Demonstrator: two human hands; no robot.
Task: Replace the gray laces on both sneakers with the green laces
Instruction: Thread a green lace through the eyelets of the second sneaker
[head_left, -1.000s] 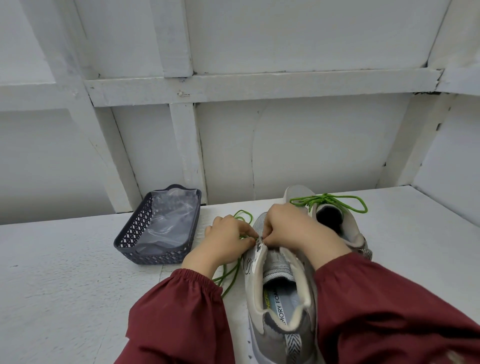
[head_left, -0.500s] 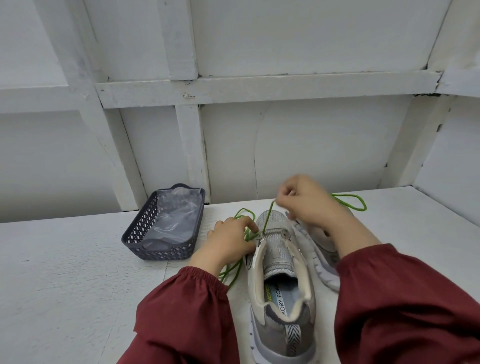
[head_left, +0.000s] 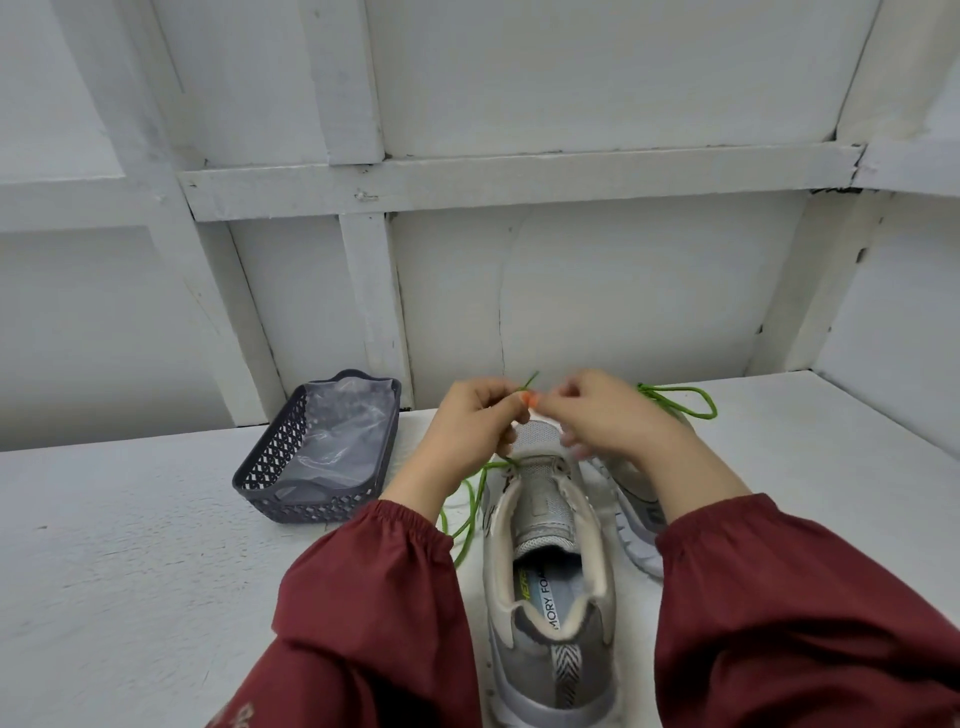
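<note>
A grey sneaker (head_left: 550, 561) stands on the white table between my forearms, heel toward me, with no lace across most of its tongue. A green lace (head_left: 470, 512) trails from its front left eyelets down onto the table. My left hand (head_left: 467, 423) and my right hand (head_left: 608, 415) meet above the toe, and both pinch the thin end of this green lace. The second sneaker (head_left: 636, 499) lies to the right, mostly hidden by my right arm. Its own green lace (head_left: 680, 397) loops out behind my right hand.
A dark plastic basket (head_left: 270, 467) holding a clear plastic bag sits on the table to the left of the shoes. A white panelled wall rises directly behind the table, and a side wall closes in at the far right.
My right hand drew the green lace up from the toe eyelets. My left hand then rose from the sneaker's side to meet it above the toe.
</note>
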